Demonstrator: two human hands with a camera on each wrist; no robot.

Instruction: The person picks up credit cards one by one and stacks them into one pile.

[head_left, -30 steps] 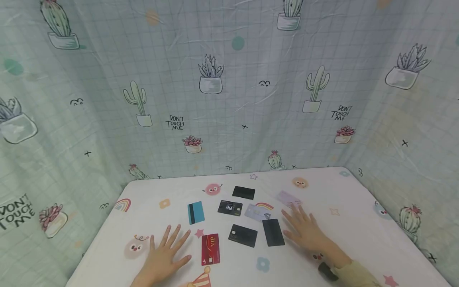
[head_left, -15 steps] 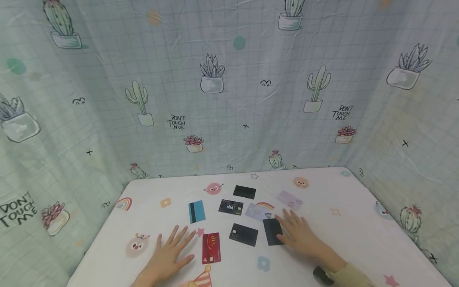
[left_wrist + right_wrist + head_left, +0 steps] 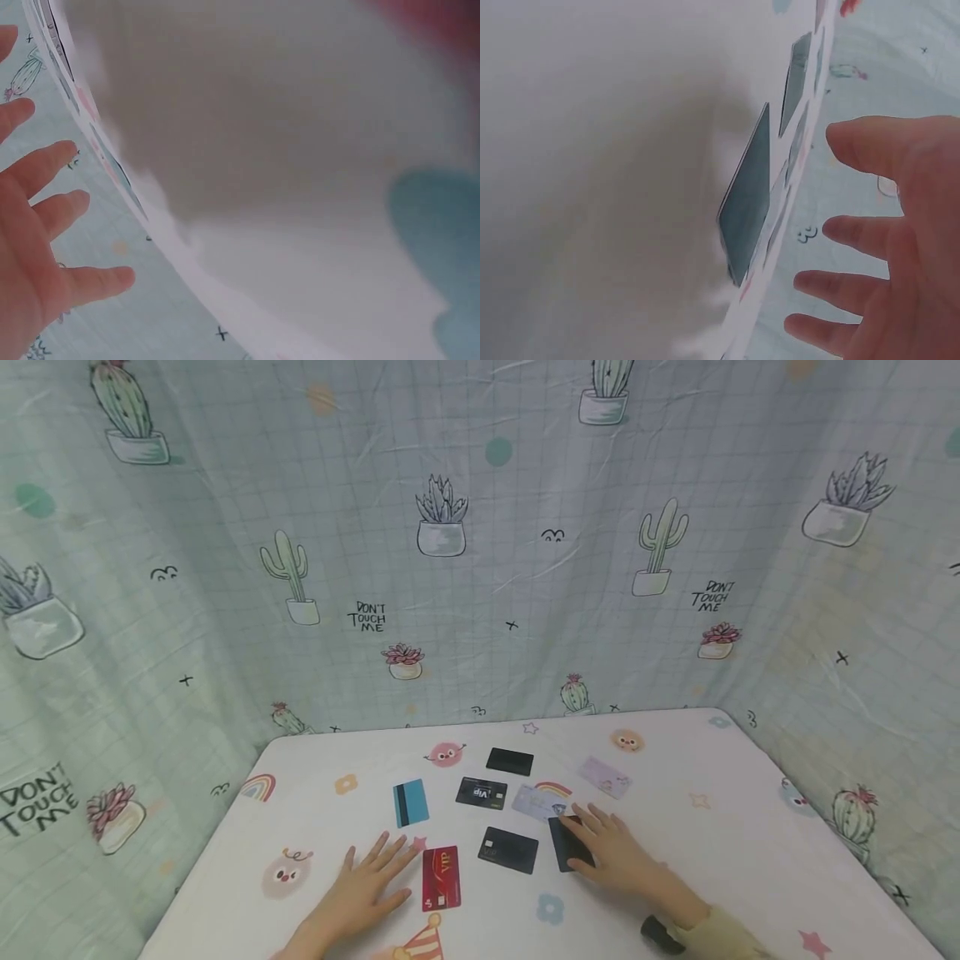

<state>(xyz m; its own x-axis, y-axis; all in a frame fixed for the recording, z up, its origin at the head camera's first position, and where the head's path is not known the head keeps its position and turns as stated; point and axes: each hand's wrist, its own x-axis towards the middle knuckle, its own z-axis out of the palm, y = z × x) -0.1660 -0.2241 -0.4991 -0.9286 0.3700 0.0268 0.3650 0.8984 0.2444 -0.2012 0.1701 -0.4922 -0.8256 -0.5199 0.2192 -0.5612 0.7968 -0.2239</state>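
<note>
While our splayed right hand (image 3: 611, 853) hovers over the plain black card (image 3: 567, 848), we judge this reaching.
Our left hand (image 3: 358, 895) is splayed; lifting probably needs pinching.

A small table nook walled in by cloth; whether it stands in a home, an office or a studio cannot be told; a creased, pale green gridded cloth (image 3: 480, 585), printed with potted cacti (image 3: 285, 577) and "DON'T TOUCH ME" lettering (image 3: 367, 617), fills the upper part of the head view and runs down both its sides; at lower centre lies a white tabletop (image 3: 750, 860) decorated with cartoon faces (image 3: 446, 755), flowers (image 3: 550, 909) and rainbows (image 3: 258, 787).
</note>
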